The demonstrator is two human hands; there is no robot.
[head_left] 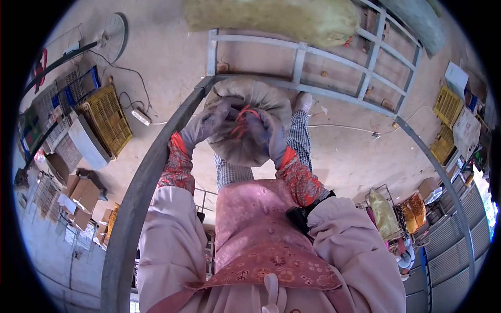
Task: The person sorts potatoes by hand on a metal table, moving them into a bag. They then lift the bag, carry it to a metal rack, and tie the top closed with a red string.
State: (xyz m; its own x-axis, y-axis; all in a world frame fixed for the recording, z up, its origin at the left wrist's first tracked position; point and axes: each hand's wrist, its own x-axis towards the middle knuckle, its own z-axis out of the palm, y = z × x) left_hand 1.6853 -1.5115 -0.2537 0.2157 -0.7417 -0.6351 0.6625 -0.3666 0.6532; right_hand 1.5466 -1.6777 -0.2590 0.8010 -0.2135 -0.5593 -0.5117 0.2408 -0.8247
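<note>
A full grey-beige sack stands upright in front of my knees, its mouth gathered at the top. Thin red string loops around that gathered neck. My left hand, in a greyish-purple glove, is closed at the left side of the neck with its fingers on the string. From the right, my right hand, gloved alike, pinches the string close to the left fingertips. The folds and fingers partly hide the neck and the ends of the string.
A grey metal frame lies beyond the sack, with a large yellowish sack behind it. A metal rail runs along my left. Yellow crates and a round fan stand left; a power strip and cables lie on the floor.
</note>
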